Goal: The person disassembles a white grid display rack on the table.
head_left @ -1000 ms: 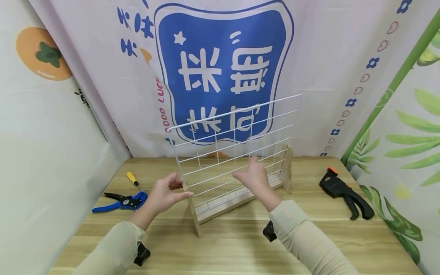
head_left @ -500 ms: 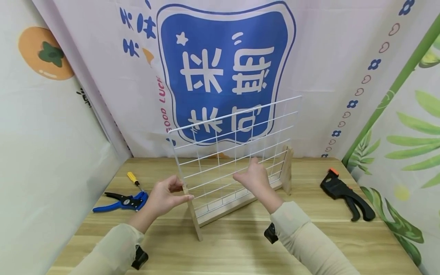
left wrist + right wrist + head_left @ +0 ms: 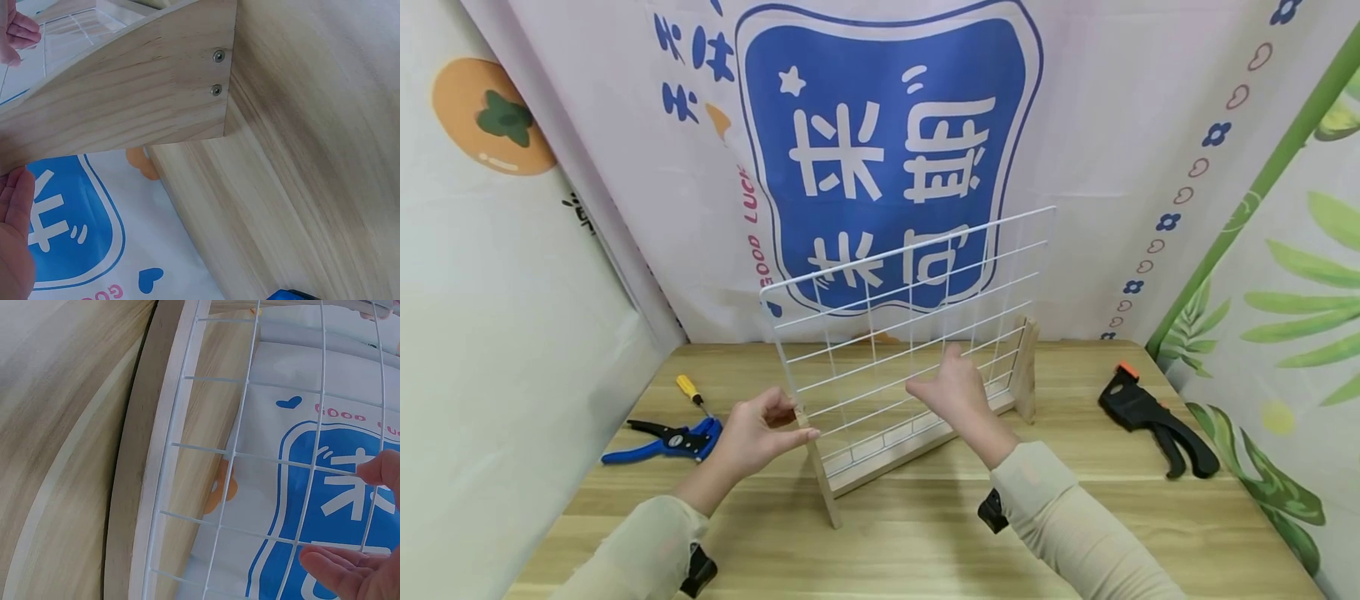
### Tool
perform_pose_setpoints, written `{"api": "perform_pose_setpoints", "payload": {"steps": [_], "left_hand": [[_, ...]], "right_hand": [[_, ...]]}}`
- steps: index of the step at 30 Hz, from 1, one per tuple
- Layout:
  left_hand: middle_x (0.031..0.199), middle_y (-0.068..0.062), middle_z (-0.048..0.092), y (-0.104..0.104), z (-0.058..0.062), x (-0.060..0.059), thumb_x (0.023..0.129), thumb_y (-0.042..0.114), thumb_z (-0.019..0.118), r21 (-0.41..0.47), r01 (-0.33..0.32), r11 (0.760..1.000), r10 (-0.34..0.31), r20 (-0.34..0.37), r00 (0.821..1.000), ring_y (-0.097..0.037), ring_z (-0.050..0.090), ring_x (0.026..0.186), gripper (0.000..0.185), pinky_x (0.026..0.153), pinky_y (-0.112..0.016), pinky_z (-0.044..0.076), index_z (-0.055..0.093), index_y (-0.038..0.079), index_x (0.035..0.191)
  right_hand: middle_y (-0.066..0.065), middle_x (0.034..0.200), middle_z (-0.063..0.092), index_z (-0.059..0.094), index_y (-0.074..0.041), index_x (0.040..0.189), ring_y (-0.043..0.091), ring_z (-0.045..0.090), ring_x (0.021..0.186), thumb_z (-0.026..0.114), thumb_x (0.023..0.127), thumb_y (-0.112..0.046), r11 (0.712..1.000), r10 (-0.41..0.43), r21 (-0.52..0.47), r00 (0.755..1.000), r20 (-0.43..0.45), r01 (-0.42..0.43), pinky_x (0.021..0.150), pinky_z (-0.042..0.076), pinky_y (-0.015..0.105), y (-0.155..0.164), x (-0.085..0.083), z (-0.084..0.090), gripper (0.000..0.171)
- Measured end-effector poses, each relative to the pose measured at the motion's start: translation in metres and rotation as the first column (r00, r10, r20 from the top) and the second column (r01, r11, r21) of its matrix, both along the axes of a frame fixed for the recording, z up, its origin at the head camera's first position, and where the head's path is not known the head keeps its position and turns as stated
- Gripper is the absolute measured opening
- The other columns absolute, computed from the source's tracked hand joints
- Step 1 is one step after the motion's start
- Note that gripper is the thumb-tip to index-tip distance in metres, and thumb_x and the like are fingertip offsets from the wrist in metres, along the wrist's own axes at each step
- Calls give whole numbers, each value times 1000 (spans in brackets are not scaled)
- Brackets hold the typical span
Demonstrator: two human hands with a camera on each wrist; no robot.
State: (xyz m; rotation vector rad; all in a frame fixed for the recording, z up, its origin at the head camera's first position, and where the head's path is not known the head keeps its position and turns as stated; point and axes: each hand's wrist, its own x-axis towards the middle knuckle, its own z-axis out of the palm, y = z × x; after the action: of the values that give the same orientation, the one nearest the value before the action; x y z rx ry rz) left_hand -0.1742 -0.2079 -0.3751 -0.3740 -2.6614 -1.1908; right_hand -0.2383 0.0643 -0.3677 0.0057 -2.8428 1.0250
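The left hand point(image 3: 756, 433) is gripping the near upright of the wooden base point(image 3: 895, 454), thumb and fingers curled round the top of that post; the left wrist view is showing the post's flat side with two screw heads point(image 3: 216, 73) and the hand's edge beside it. The right hand point(image 3: 951, 392) is resting against the white wire grid point(image 3: 910, 325), fingers only loosely bent on the wires; I cannot tell from the head view whether any finger is hooking round a wire, and the right wrist view is showing fingertips point(image 3: 350, 572) lying against the mesh rather than clamping it. The grid is standing upright in the base at mid-table. Against the pictures of a second earlier, the grid's top left corner is sitting slightly further left and the panel looks marginally straighter, while both hands are keeping their places; I judge this a small seating adjustment. Further back, blue-handled pliers point(image 3: 658, 442) and a yellow screwdriver point(image 3: 688, 389) are lying at left, a black clamp point(image 3: 1153, 421) at right, and a printed backdrop point(image 3: 887, 142) is hanging behind the table point(image 3: 925, 542).
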Motion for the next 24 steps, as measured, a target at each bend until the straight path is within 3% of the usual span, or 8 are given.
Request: {"api": "perform_pose_setpoints", "payload": {"steps": [6, 16, 24], "left_hand": [[93, -11, 68, 1, -3, 1, 67, 23, 80, -17, -31, 999, 30, -19, 999, -24, 66, 87, 32, 75, -34, 56, 55, 8, 79], [98, -16, 68, -1, -3, -2, 67, 16, 80, -15, -16, 1000, 14, -105, 994, -27, 66, 86, 30, 74, -33, 56, 53, 8, 77], [101, -18, 66, -1, -7, -3, 67, 16, 80, 1, -5, 1000, 5, -79, 997, -28, 66, 88, 33, 76, -33, 56, 50, 6, 76]], "right_hand": [[11, 65, 53, 40, 1, 104, 22, 49, 51, 67, 63, -39, 1000, 2, 19, 1000, -5, -2, 38, 40, 27, 0, 0, -2, 64], [11, 62, 51, 39, 2, 103, 21, 48, 49, 65, 63, -43, 999, -7, 49, 999, -40, 9, 36, 39, 27, 0, -6, 0, 66], [10, 62, 51, 40, -1, 98, 22, 48, 49, 66, 63, -47, 997, -9, 80, 999, -51, 13, 36, 39, 26, 2, -4, 2, 63]]}}
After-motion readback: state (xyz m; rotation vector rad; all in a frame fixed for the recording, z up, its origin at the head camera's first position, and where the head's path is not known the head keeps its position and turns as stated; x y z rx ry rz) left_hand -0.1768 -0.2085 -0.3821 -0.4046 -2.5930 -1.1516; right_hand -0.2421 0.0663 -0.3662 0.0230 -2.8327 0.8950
